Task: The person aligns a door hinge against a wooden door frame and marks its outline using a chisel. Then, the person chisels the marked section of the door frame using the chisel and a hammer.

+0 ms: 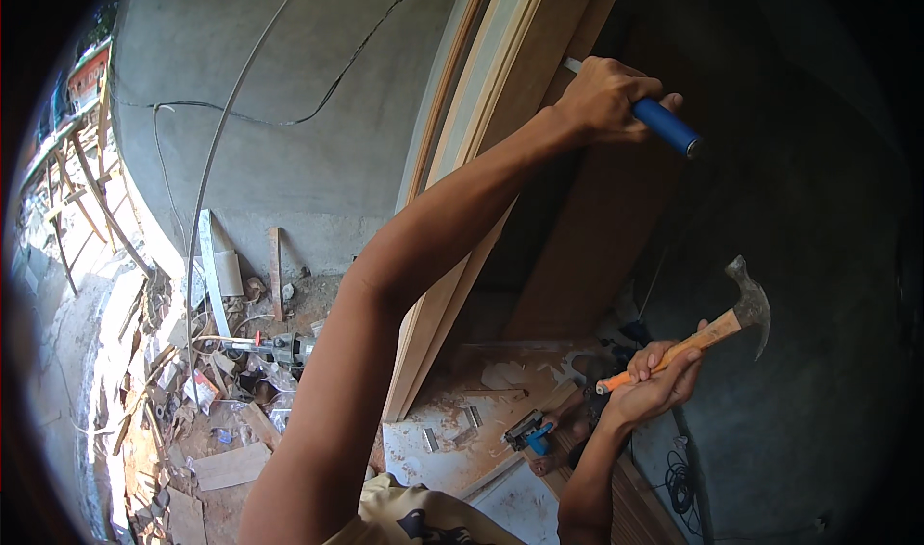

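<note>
1. Left arm [327,372] nearest, raised across the frame [539,54].
2. Risk: glancing hammer [712,336] blow could catch the left hand [606,93], should aim drift or the chisel [666,126] tilt.
3. Chisel handle lies inside left fist, fingers clamped round it; blade contact with frame unclear.
4. Hammer in right hand [657,383], fingers curled round handle, head beyond them.

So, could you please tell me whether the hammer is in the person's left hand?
No, the right hand holds the hammer by its handle, while the left hand grips a blue-handled tool.
</note>
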Tool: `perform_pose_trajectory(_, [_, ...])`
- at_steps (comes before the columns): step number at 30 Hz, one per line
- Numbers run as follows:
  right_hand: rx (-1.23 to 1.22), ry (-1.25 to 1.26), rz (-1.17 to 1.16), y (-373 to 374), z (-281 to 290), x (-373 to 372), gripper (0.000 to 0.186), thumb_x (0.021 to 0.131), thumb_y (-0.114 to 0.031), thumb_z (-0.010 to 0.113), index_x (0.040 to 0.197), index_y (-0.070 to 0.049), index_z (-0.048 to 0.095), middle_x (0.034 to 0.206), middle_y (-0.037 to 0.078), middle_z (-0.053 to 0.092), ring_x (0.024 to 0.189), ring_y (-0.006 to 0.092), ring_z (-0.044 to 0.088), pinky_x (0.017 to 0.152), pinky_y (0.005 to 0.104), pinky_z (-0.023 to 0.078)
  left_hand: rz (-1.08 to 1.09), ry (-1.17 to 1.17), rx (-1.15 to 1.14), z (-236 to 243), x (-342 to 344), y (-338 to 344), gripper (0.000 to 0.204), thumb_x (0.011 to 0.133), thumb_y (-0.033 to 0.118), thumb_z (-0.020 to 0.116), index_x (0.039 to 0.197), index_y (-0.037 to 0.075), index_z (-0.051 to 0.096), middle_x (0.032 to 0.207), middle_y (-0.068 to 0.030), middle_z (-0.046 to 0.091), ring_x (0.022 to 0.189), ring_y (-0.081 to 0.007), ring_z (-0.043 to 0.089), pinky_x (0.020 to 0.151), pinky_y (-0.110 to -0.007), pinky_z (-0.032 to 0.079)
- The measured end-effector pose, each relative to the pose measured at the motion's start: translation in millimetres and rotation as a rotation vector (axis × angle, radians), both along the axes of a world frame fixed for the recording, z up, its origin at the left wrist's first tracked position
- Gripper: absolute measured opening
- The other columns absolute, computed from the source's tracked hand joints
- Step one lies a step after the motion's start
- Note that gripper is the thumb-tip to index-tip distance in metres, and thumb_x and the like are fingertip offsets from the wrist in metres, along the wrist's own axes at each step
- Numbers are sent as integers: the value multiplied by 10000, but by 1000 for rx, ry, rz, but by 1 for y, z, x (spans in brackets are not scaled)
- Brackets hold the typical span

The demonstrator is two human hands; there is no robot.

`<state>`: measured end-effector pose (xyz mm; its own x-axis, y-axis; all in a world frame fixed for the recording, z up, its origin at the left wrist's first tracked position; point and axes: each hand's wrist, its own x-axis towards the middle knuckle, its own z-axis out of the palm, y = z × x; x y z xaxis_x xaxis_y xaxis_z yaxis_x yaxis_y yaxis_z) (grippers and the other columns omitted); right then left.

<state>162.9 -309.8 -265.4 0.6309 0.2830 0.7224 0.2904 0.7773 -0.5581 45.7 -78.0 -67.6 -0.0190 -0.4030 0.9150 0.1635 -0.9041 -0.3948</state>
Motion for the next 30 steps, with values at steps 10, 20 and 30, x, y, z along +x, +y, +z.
perform_pose_trajectory(10, [15, -13, 25, 0, 0, -1, 527, 1085, -341, 403, 1401, 80, 435, 635, -2, 414, 470, 18, 313, 397, 163, 247, -24, -28, 4, -2, -1, -4, 512, 909, 292, 690, 481, 100, 487, 415, -41, 442, 335, -190, 425, 371, -351, 349])
perform_pose_trajectory(20, [-11, -129, 13, 0, 12, -3, 507, 1087, -309, 398, 1405, 85, 430, 640, -1, 420, 480, 6, 324, 397, 156, 245, -37, -51, -106, -1, 4, -11, 444, 888, 323, 672, 531, 87, 552, 459, -62, 493, 413, -264, 522, 442, -400, 421])
perform_pose_trajectory(30, [108, -378, -234, 31, 54, -16, 478, 1084, -330, 429, 1370, 48, 490, 645, -19, 391, 470, 10, 290, 406, 157, 232, -27, -55, -45, -3, 1, -7, 483, 897, 287, 701, 511, 67, 512, 437, -61, 447, 363, -216, 437, 396, -382, 352])
